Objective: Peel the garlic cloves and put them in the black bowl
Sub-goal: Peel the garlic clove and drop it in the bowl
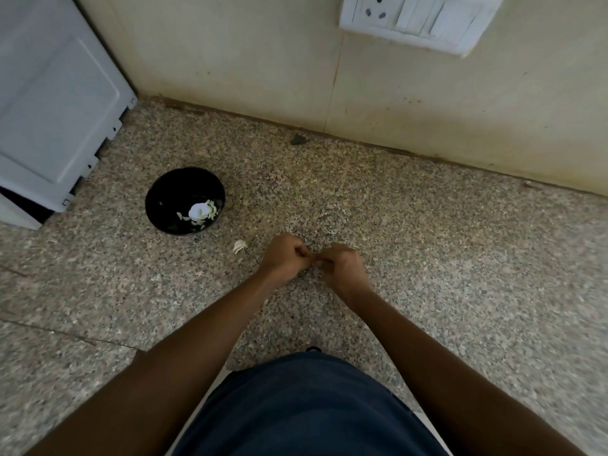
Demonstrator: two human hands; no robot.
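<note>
Two bare arms reaching out over a speckled stone desk (427,245). Left hand (285,258) and right hand (342,268) close together in the middle, just above the desk, knuckles up, fingers curled in. Fingertips of both meeting at one small spot, pinching a tiny pale bit there, most likely a garlic clove (315,258), too small and blurry to tell for sure.

Off to the left, well apart from the hands, a black bowl (158,199) sitting on the desk. Inside it, some pale peeled garlic pieces (213,209) lying by the near right side, next to a bright white round spot.

Between the bowl and the left hand, a small white scrap of garlic skin (240,246) lying on the desk, touching neither.

Behind the bowl, at the far left, a big white box with a door (49,110). At the back, a cream wall (230,54) with a white switch plate (418,18) up high. Down low, a dark blue shirt (306,406).
</note>
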